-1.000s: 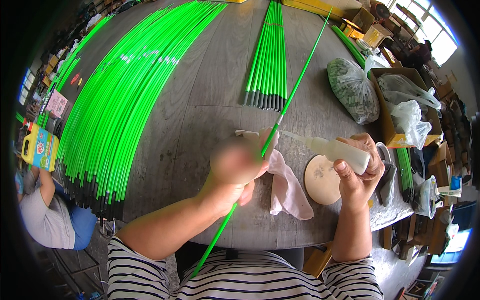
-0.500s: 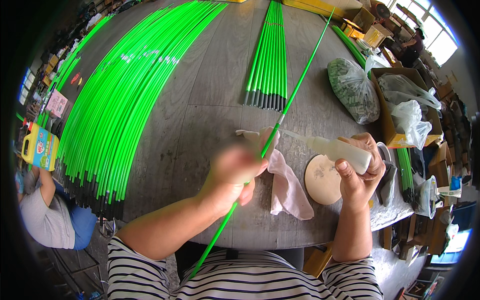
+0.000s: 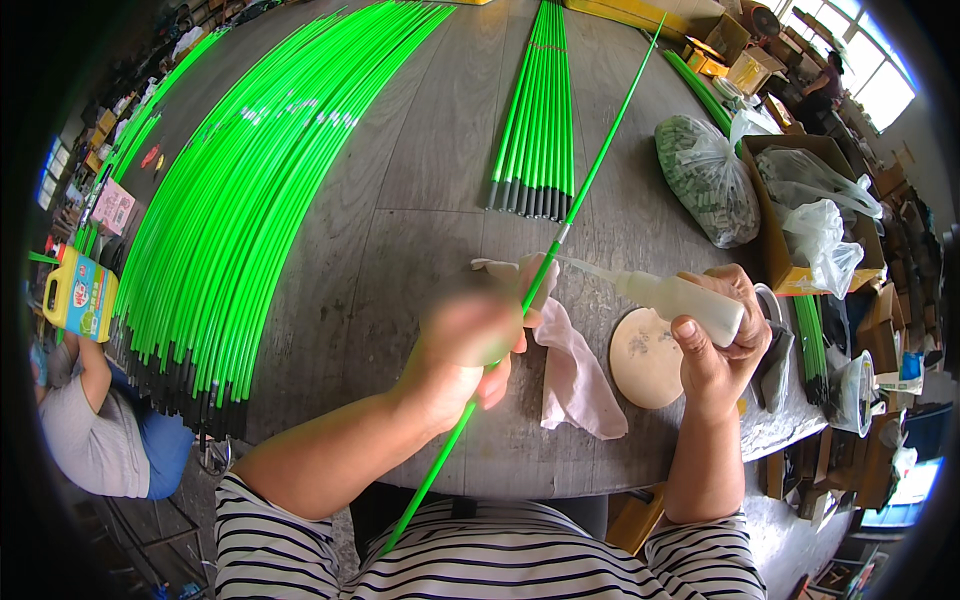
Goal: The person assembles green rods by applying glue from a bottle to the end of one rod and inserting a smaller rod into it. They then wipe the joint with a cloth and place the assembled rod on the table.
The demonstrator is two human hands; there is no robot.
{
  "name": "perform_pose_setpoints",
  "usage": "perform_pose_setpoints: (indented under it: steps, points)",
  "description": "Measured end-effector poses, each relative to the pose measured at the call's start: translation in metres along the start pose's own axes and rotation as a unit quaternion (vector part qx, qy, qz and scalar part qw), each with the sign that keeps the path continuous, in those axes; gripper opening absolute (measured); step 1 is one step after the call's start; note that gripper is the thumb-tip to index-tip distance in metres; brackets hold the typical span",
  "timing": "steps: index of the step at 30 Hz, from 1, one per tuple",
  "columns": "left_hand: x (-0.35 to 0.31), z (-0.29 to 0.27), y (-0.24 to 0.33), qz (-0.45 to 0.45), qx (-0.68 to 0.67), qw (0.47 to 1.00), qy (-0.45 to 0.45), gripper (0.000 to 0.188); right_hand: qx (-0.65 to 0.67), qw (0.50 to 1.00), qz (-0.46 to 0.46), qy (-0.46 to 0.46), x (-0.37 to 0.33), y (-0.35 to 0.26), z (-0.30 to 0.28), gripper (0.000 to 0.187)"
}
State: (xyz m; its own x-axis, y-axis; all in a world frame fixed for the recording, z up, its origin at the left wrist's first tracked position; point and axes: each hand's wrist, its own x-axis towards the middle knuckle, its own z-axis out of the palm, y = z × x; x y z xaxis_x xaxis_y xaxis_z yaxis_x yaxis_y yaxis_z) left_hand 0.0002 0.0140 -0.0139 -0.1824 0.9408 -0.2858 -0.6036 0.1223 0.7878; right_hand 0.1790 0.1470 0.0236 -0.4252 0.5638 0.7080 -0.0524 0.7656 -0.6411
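Note:
My left hand [image 3: 465, 345] is closed around a long thin green rod [image 3: 603, 150], which slants from my lap up toward the far right. A silvery sleeve [image 3: 562, 234] sits on the rod beyond my fist. Part of this hand is blurred. My right hand [image 3: 725, 345] grips a translucent white squeeze bottle [image 3: 690, 305] lying nearly level. Its thin nozzle [image 3: 585, 267] points left, with the tip at or very close to the rod just below the sleeve. Beneath the rod lies a crumpled pale pink cloth [image 3: 575, 380]. A round tan disc [image 3: 645, 360] rests beside my right hand.
A broad spread of green rods [image 3: 270, 180] with black ends covers the table's left. A smaller tied bundle [image 3: 535, 120] lies ahead. At right are a plastic bag of small pieces [image 3: 705, 185] and a cardboard box [image 3: 800, 210]. A co-worker [image 3: 110, 430] sits left near a yellow jug [image 3: 78, 293].
The rod's far end has swung slightly left, and the silvery sleeve has shifted a little. My right hand and the bottle have hardly moved.

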Motion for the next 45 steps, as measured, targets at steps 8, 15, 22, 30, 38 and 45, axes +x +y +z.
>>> perform_pose_setpoints:
  steps: [8,15,22,30,38,45]
  points:
    - [-0.001,0.004,0.004,-0.01,0.009,1.0,0.002,0.02,-0.007,1.0,0.001,-0.007,0.0,-0.001,0.0,0.028]
    - [0.0,0.001,0.003,-0.008,-0.028,1.0,-0.004,0.019,-0.006,1.0,-0.008,-0.001,0.001,0.0,0.0,0.027]
    - [0.001,0.002,0.006,-0.008,-0.025,1.0,-0.003,0.025,0.032,0.997,0.065,0.03,0.001,0.004,-0.001,0.024]
    - [0.003,-0.001,0.008,-0.002,-0.034,0.999,-0.008,0.022,0.053,0.915,0.375,0.136,0.016,0.059,-0.036,0.02]
    - [-0.002,0.007,0.007,-0.018,-0.019,0.999,-0.045,0.022,-0.477,0.804,0.355,-0.02,0.001,0.113,-0.072,0.024]
    - [-0.012,0.011,0.004,-0.044,-0.016,0.989,-0.139,0.03,0.089,0.962,0.256,0.024,0.001,0.036,0.007,0.019]
